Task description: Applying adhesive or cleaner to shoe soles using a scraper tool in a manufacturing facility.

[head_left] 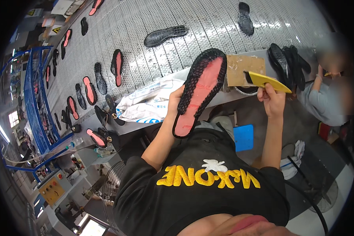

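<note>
My left hand [176, 99] is closed round the edge of a black woven shoe upper [202, 84], its pink underside turned up and a black rim round it. Most of the fingers are hidden behind the shoe upper. To the right, my right hand [272, 100] grips a flat yellow brush [265, 82] with dark bristles, which point left toward the shoe upper but stay apart from it. Behind the brush stands a piece of brown cardboard [244, 65], with the rim of a round metal container [246, 91] just below it.
A grey mesh conveyor [177, 55] carries black soles [165, 35] and several pink-bottomed uppers [117, 67]. White plastic sheeting [151, 101] lies along its near edge. Dark soles [280, 62] are heaped to the right, near another person [326, 98]. A blue stool [244, 137] stands below.
</note>
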Available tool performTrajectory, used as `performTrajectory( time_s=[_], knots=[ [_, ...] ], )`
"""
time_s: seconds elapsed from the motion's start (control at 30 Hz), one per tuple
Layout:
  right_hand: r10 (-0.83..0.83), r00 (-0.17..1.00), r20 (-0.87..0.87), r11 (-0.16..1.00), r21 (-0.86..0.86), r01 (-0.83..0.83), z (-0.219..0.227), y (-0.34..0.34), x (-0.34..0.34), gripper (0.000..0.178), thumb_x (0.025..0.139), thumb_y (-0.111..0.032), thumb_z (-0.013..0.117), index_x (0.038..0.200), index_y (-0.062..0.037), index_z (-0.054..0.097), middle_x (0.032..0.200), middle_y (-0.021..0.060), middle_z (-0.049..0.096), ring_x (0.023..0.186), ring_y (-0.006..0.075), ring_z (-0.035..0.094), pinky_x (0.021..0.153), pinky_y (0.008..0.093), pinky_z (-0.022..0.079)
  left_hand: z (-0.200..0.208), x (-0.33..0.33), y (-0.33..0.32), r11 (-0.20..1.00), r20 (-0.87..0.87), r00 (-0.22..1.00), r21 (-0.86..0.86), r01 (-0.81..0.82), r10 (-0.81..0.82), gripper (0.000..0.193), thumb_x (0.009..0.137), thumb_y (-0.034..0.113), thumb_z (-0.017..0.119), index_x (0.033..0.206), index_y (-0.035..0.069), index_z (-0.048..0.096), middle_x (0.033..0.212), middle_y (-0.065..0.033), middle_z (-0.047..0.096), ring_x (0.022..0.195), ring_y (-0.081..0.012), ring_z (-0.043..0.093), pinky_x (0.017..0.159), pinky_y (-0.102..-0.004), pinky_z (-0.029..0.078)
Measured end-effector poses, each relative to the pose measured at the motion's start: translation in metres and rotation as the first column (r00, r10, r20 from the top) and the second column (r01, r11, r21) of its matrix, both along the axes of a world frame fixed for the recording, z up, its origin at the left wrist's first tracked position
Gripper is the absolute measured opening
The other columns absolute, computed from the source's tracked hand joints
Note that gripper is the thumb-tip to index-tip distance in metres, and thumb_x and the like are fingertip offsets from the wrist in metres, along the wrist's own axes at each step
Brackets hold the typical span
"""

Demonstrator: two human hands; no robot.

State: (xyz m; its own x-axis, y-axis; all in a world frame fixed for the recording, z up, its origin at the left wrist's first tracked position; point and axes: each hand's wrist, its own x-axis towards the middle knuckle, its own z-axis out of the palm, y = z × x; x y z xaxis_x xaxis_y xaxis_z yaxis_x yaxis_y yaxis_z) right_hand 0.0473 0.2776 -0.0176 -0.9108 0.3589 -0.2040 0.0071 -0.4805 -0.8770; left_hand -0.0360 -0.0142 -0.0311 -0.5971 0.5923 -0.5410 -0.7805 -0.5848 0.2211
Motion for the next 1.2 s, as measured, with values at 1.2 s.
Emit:
performTrajectory(
  time_s=[1.2],
  knots=[
    [0.018, 0.99, -0.142, 0.867, 0.496, 0.055, 0.084, -0.091, -0.043, 0.009, 0.087, -0.003, 0.059, 0.089, 0.0031, 0.066, 0.069, 0.0042, 0.061, 0.05, 0.0071, 0.053, 0.045, 0.0217, 0.041, 0.066, -0.025, -0.018, 0.98, -0.012, 0.98, -0.009, 0.2, -0.2, 0.029, 0.085, 0.003, 0.046, 0.109, -0.009, 0.056, 0.096, -0.0184, 0.066, 0.078, -0.0233, 0.067, 0.074, -0.0347, 0.056]
  ],
)
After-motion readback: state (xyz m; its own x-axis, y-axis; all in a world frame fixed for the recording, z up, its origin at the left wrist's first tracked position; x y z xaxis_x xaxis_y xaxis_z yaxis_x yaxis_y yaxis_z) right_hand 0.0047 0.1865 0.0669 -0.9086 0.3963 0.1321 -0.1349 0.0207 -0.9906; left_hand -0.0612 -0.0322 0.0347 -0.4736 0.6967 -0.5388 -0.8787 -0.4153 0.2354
